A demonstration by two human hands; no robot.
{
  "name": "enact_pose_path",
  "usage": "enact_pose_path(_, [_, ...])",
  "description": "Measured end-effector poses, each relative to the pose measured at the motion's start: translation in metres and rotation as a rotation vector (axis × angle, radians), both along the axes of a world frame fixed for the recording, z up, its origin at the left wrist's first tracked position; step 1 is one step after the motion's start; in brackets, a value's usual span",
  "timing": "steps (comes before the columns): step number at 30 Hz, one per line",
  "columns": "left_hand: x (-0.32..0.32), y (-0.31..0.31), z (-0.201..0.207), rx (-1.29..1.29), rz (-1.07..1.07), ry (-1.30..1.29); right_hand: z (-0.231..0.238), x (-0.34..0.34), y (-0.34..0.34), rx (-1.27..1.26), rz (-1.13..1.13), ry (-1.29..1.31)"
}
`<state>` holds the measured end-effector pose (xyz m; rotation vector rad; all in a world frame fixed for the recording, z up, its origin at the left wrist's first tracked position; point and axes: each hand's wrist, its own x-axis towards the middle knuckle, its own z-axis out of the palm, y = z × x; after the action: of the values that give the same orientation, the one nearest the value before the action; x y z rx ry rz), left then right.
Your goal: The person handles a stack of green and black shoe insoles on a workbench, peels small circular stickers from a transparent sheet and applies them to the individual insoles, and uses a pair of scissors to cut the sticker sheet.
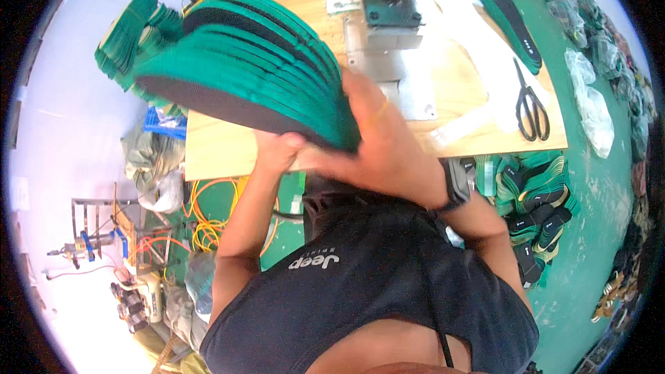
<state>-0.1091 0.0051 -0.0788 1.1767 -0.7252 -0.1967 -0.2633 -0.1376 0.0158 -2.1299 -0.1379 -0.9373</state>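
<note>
A thick stack of green shoe insoles (256, 69) with dark grey faces is lifted over the near left part of the wooden table. My right hand (388, 138) wraps round the end of the stack nearest me, its thumb side against the green edges. Under the stack my left hand (280, 150) grips the lower insole, with most of its fingers hidden behind it. The hands and the stack are slightly blurred. To the right, a single insole (511, 24) lies along the table edge, near black-handled scissors (532, 112).
A metal fixture with a black block (391, 5) stands on the wooden table (222, 152). More insole stacks (128, 34) sit at the far left. Bundled insoles (537, 194) lie below the table's right side. Orange hoses (208, 218) coil on the green floor, and bags (592, 104) line the right.
</note>
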Motion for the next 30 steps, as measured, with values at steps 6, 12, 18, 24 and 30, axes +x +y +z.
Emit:
enact_pose_path(6, [0.046,0.006,0.04,-0.092,-0.147,-0.263,0.002,0.015,-0.054,-0.418,0.028,0.368])
enact_pose_path(12, [0.058,0.005,0.049,0.557,-0.273,-0.819,-0.015,0.02,-0.059,-0.508,0.038,0.633])
enact_pose_path(18, [0.051,0.007,0.053,0.578,-0.119,-0.804,-0.024,-0.013,-0.085,-0.511,-0.078,0.454])
enact_pose_path(24, [0.026,-0.003,0.053,0.559,-0.038,-0.761,-0.036,-0.016,-0.086,-0.425,-0.119,0.448])
enact_pose_path(30, [0.036,0.006,0.05,0.616,-0.042,-0.762,-0.039,-0.027,-0.093,-0.079,-0.128,0.579])
